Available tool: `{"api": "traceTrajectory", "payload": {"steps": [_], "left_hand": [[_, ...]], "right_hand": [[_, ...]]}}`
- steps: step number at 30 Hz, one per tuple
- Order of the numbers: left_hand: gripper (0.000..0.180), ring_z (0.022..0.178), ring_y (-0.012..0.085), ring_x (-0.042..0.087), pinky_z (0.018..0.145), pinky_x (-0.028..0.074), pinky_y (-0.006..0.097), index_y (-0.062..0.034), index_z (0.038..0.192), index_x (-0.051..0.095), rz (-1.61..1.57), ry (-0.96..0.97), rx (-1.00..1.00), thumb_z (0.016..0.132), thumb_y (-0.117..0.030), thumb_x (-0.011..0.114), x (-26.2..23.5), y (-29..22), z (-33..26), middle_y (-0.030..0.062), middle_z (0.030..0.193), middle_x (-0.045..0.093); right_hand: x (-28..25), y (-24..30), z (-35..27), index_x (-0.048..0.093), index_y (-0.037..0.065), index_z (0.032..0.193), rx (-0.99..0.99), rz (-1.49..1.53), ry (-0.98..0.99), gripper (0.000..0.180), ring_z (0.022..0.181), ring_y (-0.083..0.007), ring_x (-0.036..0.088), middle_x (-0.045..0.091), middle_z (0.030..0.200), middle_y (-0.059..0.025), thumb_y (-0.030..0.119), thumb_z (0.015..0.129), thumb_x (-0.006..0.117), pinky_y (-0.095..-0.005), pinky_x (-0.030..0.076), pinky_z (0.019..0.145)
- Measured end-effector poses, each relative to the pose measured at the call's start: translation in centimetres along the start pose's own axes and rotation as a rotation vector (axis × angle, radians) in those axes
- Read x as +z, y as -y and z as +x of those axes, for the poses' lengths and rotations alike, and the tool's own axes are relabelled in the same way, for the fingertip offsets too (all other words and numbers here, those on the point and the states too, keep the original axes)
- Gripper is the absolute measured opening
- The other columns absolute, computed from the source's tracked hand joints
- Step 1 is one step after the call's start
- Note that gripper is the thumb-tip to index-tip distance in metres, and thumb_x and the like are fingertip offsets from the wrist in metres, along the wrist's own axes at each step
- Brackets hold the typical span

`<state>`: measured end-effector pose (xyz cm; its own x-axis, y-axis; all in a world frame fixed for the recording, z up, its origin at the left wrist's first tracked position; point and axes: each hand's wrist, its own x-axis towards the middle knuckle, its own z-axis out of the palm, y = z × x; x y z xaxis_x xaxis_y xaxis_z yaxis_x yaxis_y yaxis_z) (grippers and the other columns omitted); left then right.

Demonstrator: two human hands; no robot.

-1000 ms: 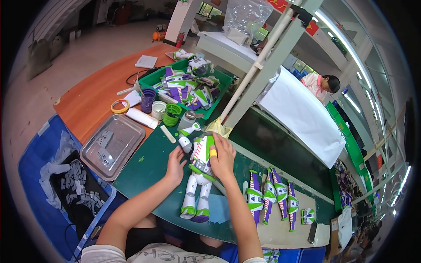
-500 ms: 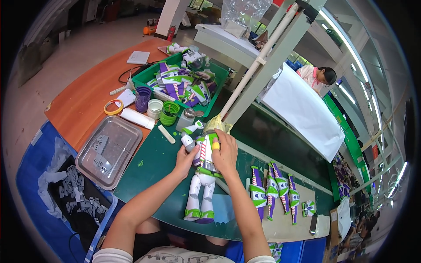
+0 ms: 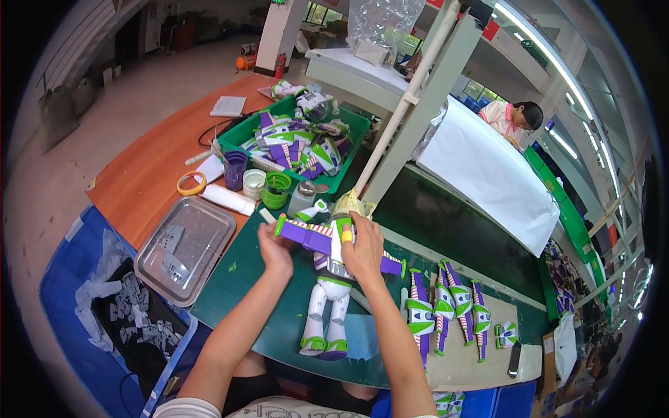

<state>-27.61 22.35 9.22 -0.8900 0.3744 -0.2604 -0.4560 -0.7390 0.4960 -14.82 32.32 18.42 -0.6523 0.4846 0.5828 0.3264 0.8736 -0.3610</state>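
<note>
A white, green and purple toy spaceman figure [image 3: 326,313] lies on its back on the green work surface [image 3: 237,306], legs toward me. Its purple wing [image 3: 306,237], with red-and-white striping, sticks out to the left, and another wing tip shows at the right. My right hand [image 3: 364,247], a yellow wrap on one finger, grips the figure's torso. By the left wing's green tip is my left hand [image 3: 275,252], its fingers apart and partly behind the wing. A yellowish wrapping [image 3: 352,203] covers the figure's head end.
Several winged toy parts [image 3: 444,310] lie at right on cardboard. Paint jars [image 3: 277,191], a clear-lidded tray [image 3: 185,251] and a green bin [image 3: 348,157] of parts stand left and beyond. A slanted post [image 3: 411,104] rises behind; a person sits far right.
The figure's wings now extend to both sides. My left hand has come off the figure's arm and moved left, opening. My right hand stays on the torso. The view has shifted slightly.
</note>
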Motion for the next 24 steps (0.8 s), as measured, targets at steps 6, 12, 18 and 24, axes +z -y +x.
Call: {"api": "traceTrajectory", "payload": {"steps": [6, 12, 18, 24], "left_hand": [[0.041, 0.094, 0.0189, 0.057, 0.077, 0.043, 0.032, -0.0033, 0.101, 0.055, 0.314, 0.438, 0.375, 0.096, -0.037, 0.033, 2.8, -5.7, 6.6, 0.0096, 0.098, 0.062], [0.048, 0.126, 0.0391, 0.033, 0.105, 0.025, 0.042, 0.0023, 0.125, 0.04, 1.158, 0.979, 1.139, 0.084, -0.023, 0.046, 5.8, 0.0, -6.7, 0.0212, 0.133, 0.038], [0.037, 0.122, 0.0367, 0.041, 0.101, 0.032, 0.04, 0.0, 0.123, 0.048, 1.041, 0.792, 0.873, 0.086, -0.008, 0.043, 4.4, 2.6, -7.9, 0.0245, 0.13, 0.043], [0.036, 0.124, 0.0362, 0.04, 0.101, 0.032, 0.04, 0.0029, 0.119, 0.049, 1.025, 0.819, 0.974, 0.084, -0.001, 0.042, 5.4, 2.9, -8.5, 0.0204, 0.124, 0.051]], "right_hand": [[0.0, 0.5, 0.5, 0.055, 0.002, 0.112, 0.004, 0.068, -0.032, 0.033, 0.102, -0.032, 0.049, 0.058, 0.108, -0.0151, 0.02, 0.085, 0.052, -0.0421, 0.037, 0.087], [-1.1, -1.9, -0.4, 0.057, 0.005, 0.11, 0.016, 0.141, -0.15, 0.032, 0.099, -0.0317, 0.05, 0.059, 0.105, -0.0132, 0.019, 0.082, 0.053, -0.0415, 0.037, 0.085], [0.0, -3.7, -0.4, 0.056, 0.003, 0.111, 0.019, 0.418, -0.269, 0.03, 0.103, -0.0334, 0.052, 0.059, 0.107, -0.0167, 0.02, 0.087, 0.05, -0.0415, 0.037, 0.09], [-4.0, -13.5, -1.3, 0.05, 0.005, 0.124, 0.623, 0.142, 0.122, 0.055, 0.122, -0.0304, 0.041, 0.051, 0.126, -0.015, 0.047, 0.091, 0.037, -0.0453, 0.026, 0.103]]}}
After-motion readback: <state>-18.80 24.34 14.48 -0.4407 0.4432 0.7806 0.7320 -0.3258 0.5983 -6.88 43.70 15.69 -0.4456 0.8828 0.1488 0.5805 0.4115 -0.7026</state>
